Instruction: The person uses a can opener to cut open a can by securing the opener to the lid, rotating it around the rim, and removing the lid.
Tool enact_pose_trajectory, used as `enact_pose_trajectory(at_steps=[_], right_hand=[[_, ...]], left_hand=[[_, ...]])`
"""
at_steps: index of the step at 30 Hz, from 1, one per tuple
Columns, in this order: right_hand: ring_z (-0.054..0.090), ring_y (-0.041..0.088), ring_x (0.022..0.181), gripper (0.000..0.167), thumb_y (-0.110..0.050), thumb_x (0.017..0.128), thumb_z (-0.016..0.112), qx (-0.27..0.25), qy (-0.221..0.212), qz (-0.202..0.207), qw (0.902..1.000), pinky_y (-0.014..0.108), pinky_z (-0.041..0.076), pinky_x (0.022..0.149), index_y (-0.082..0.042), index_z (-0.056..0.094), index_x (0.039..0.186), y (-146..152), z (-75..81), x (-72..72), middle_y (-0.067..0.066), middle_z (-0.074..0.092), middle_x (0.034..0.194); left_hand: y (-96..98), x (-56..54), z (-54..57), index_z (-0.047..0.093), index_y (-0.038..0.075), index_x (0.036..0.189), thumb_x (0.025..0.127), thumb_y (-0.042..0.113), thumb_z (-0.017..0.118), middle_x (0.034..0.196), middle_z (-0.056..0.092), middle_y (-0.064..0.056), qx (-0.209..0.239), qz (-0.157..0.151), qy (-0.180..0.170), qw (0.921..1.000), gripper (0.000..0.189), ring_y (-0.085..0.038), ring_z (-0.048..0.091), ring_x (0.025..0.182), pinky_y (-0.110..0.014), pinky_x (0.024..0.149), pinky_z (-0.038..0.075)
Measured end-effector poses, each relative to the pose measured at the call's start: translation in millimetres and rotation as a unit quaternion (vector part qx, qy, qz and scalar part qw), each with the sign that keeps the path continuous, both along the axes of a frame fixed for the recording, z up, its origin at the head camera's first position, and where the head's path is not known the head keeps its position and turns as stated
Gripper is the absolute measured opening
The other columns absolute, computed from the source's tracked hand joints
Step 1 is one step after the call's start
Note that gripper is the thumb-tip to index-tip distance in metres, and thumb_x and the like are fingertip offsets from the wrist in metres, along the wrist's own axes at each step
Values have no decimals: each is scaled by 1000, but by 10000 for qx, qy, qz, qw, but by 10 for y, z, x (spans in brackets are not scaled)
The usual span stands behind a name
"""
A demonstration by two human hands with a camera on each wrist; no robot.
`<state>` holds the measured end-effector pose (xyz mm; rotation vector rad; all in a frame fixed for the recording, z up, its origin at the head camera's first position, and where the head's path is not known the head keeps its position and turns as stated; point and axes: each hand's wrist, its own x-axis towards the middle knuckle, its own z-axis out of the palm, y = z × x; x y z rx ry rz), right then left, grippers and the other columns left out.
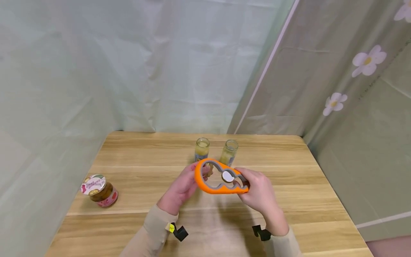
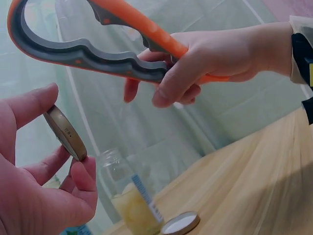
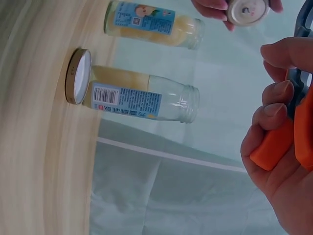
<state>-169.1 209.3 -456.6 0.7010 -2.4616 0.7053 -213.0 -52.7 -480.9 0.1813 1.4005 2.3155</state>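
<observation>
Sheeting [image 1: 199,67] behind, pale. Below, wood-grained table [image 1: 298,217]. Over it, right hand [image 1: 260,189] wrapped round narrow end of orange-and-grey opener [image 1: 212,190]; left hand [image 1: 181,185] near its wide end. By the left edge, lidded jar [image 1: 108,196] with pink label. Beyond the hands, two upright, uncapped glass jars [image 1: 202,149]. Smallest: gold lid [image 2: 65,132] pinched between left thumb and fingers; loose lid [image 3: 79,76], white side up, on the table near the right jar [image 1: 229,151].

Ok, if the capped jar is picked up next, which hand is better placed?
Probably the left hand: the capped jar sits on that side, nearer to it. Its fingers pinch a loose lid, which would likely need setting down first; the right hand, farther away, grips the orange opener.
</observation>
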Motion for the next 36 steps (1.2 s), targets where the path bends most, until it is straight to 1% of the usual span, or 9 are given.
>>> enact_pose_trajectory(at_steps=[6,12,15,19,21,28,30,32,36], right_hand=[[50,6,66,43,-9,77,88,-96,-78,-159,9998,26,47,58,-14,77,117,-8,-26,35,-6,65,79],[48,6,64,37,-8,78,86,-225,-103,-195,9995,25,44,56,-16,77,113,8,-95,45,-11,57,74],[48,5,64,37,-8,78,85,-280,-82,-225,9993,25,44,56,-16,77,113,24,-119,45,-13,56,75],[48,5,64,36,-9,79,84,-260,-102,-262,9993,25,44,56,-15,77,114,34,-127,54,-14,56,76],[48,5,64,36,-9,80,83,-268,-138,-265,9992,26,44,56,-15,77,114,38,-130,60,-13,57,76],[47,5,63,36,-9,80,82,-317,-197,-293,9989,25,42,55,-16,76,114,66,-144,70,-9,57,73],[46,5,63,35,-10,80,82,-312,-210,-295,9989,25,42,55,-16,76,114,72,-138,72,-11,56,73],[46,5,62,36,-9,79,82,-314,-236,-300,9988,25,42,55,-16,76,113,73,-132,75,-13,54,74],[46,5,62,35,-10,80,82,-302,-255,-292,9988,25,42,54,-16,76,113,68,-126,74,-14,53,74]], left_hand=[[6,-28,1,74,3,124,98,11,77,114,68,-5,-723,355,323,9962,28,-26,55,112,-42,105,41],[5,-58,-8,68,0,139,95,10,81,137,68,-16,-1168,455,578,9904,47,-26,59,124,-39,110,43],[5,-69,-24,70,4,138,92,13,85,132,69,-15,-1609,623,751,9821,49,-27,61,117,-37,102,48],[6,-79,-64,75,9,132,86,16,91,118,69,-9,-2463,953,1091,9583,49,-26,58,109,-35,88,49],[10,-88,-87,75,10,131,85,15,92,116,69,-7,-2656,1062,1159,9512,50,-26,58,109,-34,86,49],[28,-99,-109,73,6,135,79,5,95,118,68,-8,-2492,1337,1304,9503,60,-26,59,108,-27,79,49],[33,-111,-131,74,6,133,77,4,95,118,68,-7,-2684,1434,1523,9403,59,-25,59,107,-27,79,48],[34,-118,-147,75,8,131,77,4,95,117,66,-6,-3045,1451,1780,9244,57,-24,59,106,-27,78,48],[41,-125,-218,75,2,129,80,2,92,119,63,-6,-3903,1368,2417,8778,52,-25,61,107,-33,81,52]])
